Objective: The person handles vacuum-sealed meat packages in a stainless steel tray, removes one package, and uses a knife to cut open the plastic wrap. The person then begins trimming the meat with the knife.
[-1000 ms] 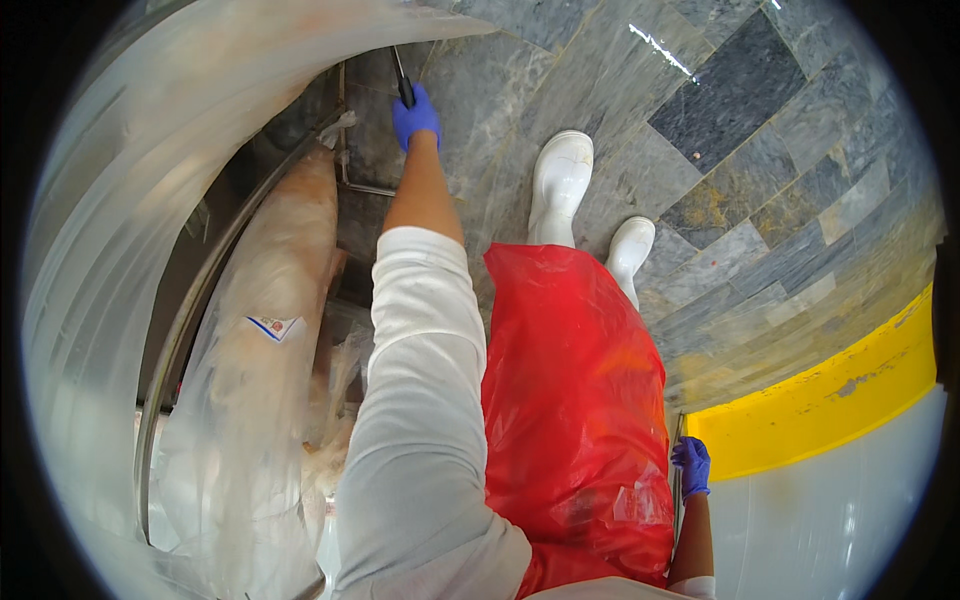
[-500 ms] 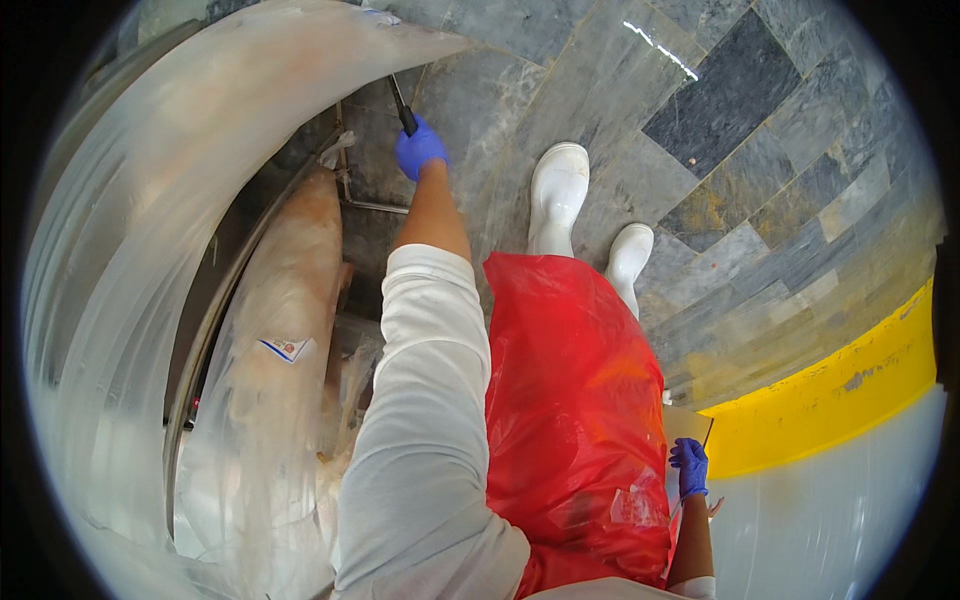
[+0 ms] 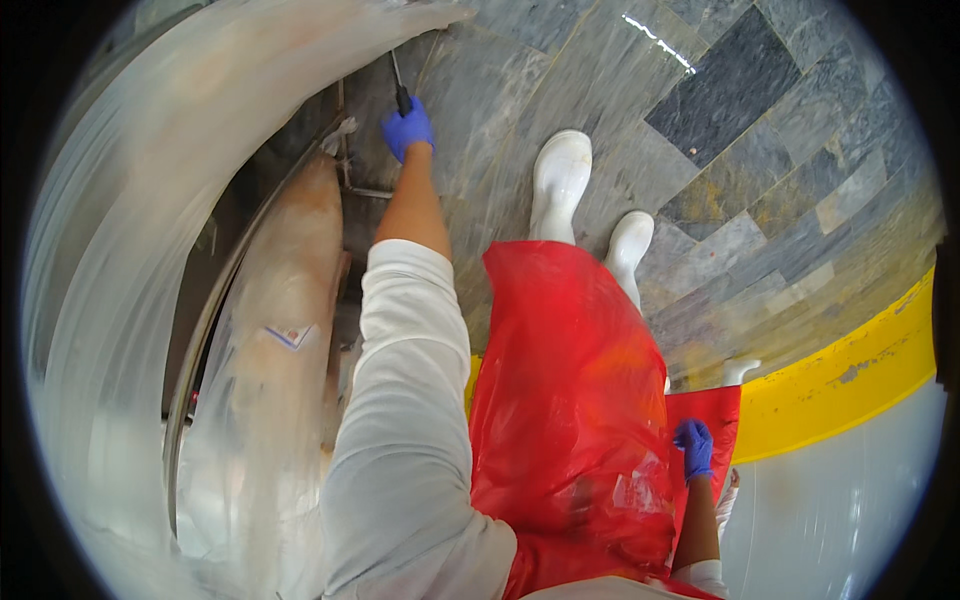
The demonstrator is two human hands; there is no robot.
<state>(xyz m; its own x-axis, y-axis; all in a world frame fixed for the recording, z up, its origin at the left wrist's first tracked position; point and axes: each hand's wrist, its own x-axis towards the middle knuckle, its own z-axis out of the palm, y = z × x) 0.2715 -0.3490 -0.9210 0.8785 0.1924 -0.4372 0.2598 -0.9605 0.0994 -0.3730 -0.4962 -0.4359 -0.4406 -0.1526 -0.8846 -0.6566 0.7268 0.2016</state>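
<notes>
My left hand [image 3: 408,130], in a blue glove, is closed round the black handle of a hand tool [image 3: 403,100]. The tool's thin metal shaft points up to the edge of a large plastic-wrapped bundle [image 3: 190,110]; I cannot make out its tip. Below and left of that hand lies a second tapered bundle [image 3: 290,250], pale pink under clear plastic with a small label; it looks like fish or meat. My right hand [image 3: 695,447], also blue-gloved, hangs low beside my red apron [image 3: 570,400] with its fingers curled. What it holds, if anything, is hidden.
A curved metal rail [image 3: 215,320] runs between the two bundles. Grey tiles [image 3: 730,95] cover the floor under my white boots [image 3: 561,175]. At right, another person's red apron [image 3: 722,405] and white boot [image 3: 741,371] show before a yellow band [image 3: 850,380].
My left hand and the tool have shifted slightly up and left. My right hand has moved slightly. Another person's red apron and boot have come into view at right.
</notes>
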